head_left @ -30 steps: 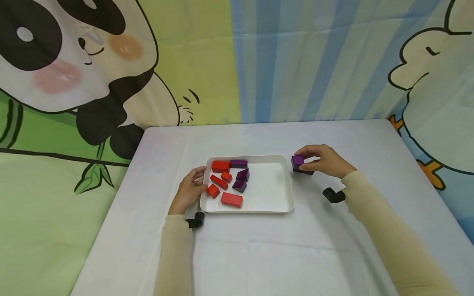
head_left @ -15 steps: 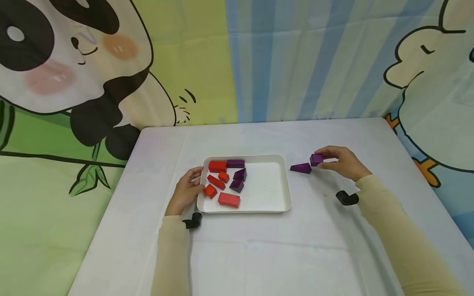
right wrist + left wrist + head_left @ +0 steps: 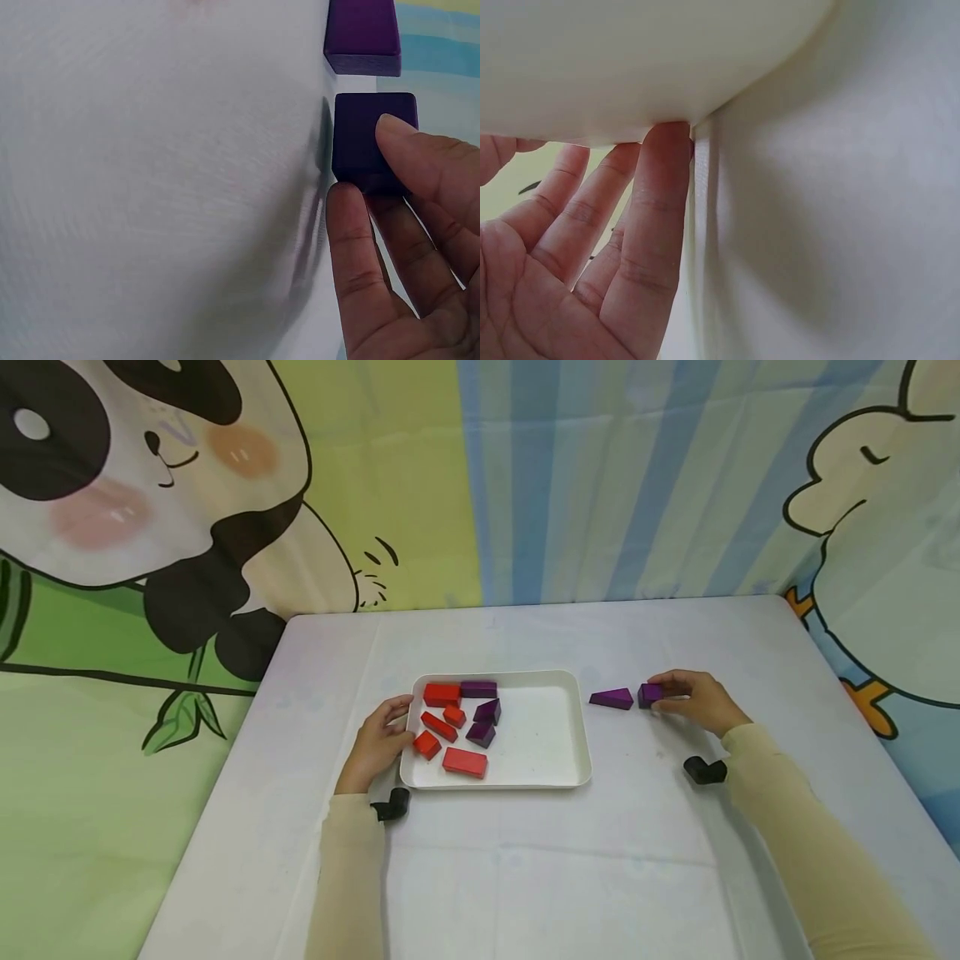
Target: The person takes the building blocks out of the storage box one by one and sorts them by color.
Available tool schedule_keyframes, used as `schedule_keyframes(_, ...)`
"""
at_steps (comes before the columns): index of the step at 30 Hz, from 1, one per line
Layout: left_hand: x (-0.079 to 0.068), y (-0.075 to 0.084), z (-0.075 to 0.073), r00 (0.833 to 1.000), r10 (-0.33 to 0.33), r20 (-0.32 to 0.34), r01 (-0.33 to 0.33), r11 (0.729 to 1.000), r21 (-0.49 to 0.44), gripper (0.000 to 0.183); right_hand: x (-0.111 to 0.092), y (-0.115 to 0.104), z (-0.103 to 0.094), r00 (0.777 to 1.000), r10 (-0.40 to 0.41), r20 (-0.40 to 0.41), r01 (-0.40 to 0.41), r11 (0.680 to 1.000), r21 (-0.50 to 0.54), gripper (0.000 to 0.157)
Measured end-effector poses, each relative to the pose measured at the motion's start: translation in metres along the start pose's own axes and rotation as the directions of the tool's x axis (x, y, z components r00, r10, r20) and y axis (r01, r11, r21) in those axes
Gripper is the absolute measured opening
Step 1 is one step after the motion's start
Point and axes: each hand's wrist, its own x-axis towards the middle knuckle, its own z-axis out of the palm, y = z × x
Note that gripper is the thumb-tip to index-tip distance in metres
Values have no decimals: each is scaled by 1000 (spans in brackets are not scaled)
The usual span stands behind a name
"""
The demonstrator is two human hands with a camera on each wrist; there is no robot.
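Note:
Toward the right of the table, in the head view, my right hand pinches a small purple cube between thumb and fingers. The right wrist view shows the thumb on one face of the cube and fingertips along its lower edge. A purple tapered block lies just left of the cube with a narrow gap. My left hand rests against the left side of a white tray. In the left wrist view the left fingers are extended, their tips touching the outside of the tray wall.
Several red blocks lie in the left part of the tray. Beside them stand 3 purple blocks. A white cloth covers the table. Behind it hangs a printed curtain with a cartoon panda.
My right hand moved the purple cube right from above the tapered block, then lowered it beside that block's right end. The left hand stays at the tray.

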Motion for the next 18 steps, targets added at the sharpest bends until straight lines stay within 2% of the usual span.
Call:
schedule_keyframes(9,-1,1,0,1000,-5,-2,5,1000,-17,62,-1,2,1,1000,3,-4,-4,1000,-3,52)
schedule_keyframes(18,0,1,0,1000,-2,2,2,1000,-17,63,-4,-15,-4,999,38,-9,-39,999,-32,50)
